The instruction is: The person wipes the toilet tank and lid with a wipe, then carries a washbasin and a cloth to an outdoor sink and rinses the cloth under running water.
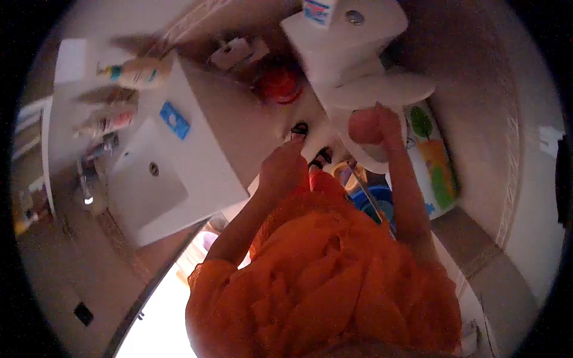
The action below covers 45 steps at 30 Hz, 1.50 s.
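My right hand (387, 119) reaches down to the white toilet (340, 95), over its seat ring. The fingers look closed, and a rounded pinkish shape (364, 127) lies right against them. Dimness and blur hide what that shape is. The toilet lid (388, 89) stands raised behind the hand. My left hand (283, 171) hangs in front of my orange clothing (334, 262), above my feet in black sandals (322, 157). Its fingers are curled in, and whatever they may hold is hidden.
Left is a white sink (152, 197) with pump bottles (140, 73) and a blue packet (175, 120) on its counter. A red basin (279, 85) sits beyond my feet. Beside my right arm are a blue bucket (373, 200), a long stick (370, 194) and a patterned white bin (433, 161).
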{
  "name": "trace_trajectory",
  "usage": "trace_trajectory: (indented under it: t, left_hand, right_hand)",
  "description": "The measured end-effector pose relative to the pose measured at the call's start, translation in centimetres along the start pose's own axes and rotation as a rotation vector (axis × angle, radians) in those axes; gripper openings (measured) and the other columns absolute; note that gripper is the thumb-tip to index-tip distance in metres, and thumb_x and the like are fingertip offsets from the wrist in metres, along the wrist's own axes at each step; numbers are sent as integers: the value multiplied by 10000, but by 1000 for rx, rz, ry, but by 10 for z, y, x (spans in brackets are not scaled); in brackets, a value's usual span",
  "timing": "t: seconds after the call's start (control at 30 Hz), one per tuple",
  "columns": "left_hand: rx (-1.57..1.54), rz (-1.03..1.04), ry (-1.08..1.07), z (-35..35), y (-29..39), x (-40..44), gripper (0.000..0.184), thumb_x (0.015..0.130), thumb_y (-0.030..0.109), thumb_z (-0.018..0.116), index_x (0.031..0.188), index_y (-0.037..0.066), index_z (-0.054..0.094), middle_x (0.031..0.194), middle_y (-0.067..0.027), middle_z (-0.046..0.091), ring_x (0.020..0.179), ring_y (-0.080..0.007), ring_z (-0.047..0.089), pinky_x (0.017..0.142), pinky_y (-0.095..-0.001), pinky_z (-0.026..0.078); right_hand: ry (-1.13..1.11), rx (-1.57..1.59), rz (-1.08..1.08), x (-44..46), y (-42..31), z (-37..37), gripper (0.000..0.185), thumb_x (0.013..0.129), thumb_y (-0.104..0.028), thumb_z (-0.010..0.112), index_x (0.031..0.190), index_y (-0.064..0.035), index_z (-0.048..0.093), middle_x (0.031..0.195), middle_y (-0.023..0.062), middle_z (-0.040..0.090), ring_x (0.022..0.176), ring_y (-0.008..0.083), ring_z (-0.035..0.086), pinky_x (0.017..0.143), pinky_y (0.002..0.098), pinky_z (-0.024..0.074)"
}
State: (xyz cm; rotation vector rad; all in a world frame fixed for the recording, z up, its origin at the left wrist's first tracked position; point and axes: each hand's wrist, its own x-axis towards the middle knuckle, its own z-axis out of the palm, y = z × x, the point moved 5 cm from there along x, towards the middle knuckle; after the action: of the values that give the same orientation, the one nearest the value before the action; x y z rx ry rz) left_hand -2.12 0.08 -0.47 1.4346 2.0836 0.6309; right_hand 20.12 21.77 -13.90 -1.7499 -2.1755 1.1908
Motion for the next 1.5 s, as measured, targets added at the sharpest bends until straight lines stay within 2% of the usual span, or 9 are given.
trace_trajectory:
  t: [0.13, 0.43, 0.6, 0.73, 0.8, 0.87, 0.9, 1.07, 1.5]
  left_hand:
    - [-61, -49, 248, -43, -41, -47, 227, 753, 41, 577, 975, 90, 584, 929, -100, 597, 742, -222, 612, 640, -304, 499]
    - [107, -512, 874, -179, -194, -55, 299, 734, 247, 637, 914, 20, 567, 815, -91, 590, 701, -242, 593, 642, -349, 472]
    - [248, -723, 762, -195, -252, -27, 528, 608, 382, 728, 941, 4, 569, 774, -102, 616, 701, -240, 594, 647, -333, 471]
    - [-124, -631, 667, -191, -253, -20, 413, 650, 281, 732, 922, 5, 590, 719, -69, 605, 689, -175, 577, 630, -287, 463]
    - [-464, -563, 661, -179, -244, -21, 319, 685, 208, 721, 907, 14, 600, 727, -45, 595, 687, -138, 556, 624, -259, 453]
    - [-778, -482, 571, -170, -206, -21, 241, 719, 130, 687, 914, 25, 592, 753, -26, 583, 695, -117, 540, 632, -243, 445]
    - [-933, -432, 524, -167, -182, -19, 208, 737, 91, 669, 918, 31, 588, 766, -17, 577, 699, -107, 532, 636, -235, 440]
    - [-1170, -199, 450, -148, -99, -21, 220, 768, 37, 621, 970, 56, 537, 877, -23, 563, 793, -122, 530, 691, -259, 450]
    - [-875, 262, 383, -155, -57, -29, 393, 722, -63, 626, 1088, 49, 538, 998, -53, 531, 946, -155, 519, 821, -277, 457]
  right_hand:
    - [12, 813, 268, -22, -68, 8, 384, 825, -379, 525, 934, -17, 592, 890, 52, 578, 790, 153, 539, 708, 314, 442]
    - [-91, 872, 373, -54, -21, 70, 396, 826, -389, 539, 986, -29, 583, 935, 55, 586, 811, 150, 559, 714, 300, 456]
    - [-18, 847, 377, -80, -9, 67, 317, 810, -316, 570, 1002, -66, 589, 991, 47, 578, 896, 171, 543, 757, 301, 454]
    - [-216, 569, 131, -76, 9, 76, 308, 807, -243, 565, 1058, -65, 579, 1028, 45, 574, 931, 166, 535, 766, 288, 453]
    - [-175, -155, -544, -92, -71, 69, 304, 815, -224, 550, 1071, -63, 578, 1009, 48, 588, 898, 155, 547, 758, 274, 453]
    - [-310, -99, -444, -123, -168, 58, 287, 819, -202, 544, 1063, -56, 584, 971, 60, 605, 852, 144, 562, 749, 261, 453]
    - [-447, 327, -16, -138, -196, 58, 271, 820, -190, 545, 1048, -49, 590, 943, 70, 615, 822, 140, 569, 744, 256, 453]
    - [-407, 449, -404, -145, -286, 75, 324, 774, -272, 607, 1012, -52, 597, 939, 144, 619, 866, 242, 598, 760, 327, 462]
    - [-395, 424, -400, -147, -327, 54, 282, 772, -244, 601, 939, -17, 619, 840, 106, 638, 761, 163, 589, 707, 301, 456]
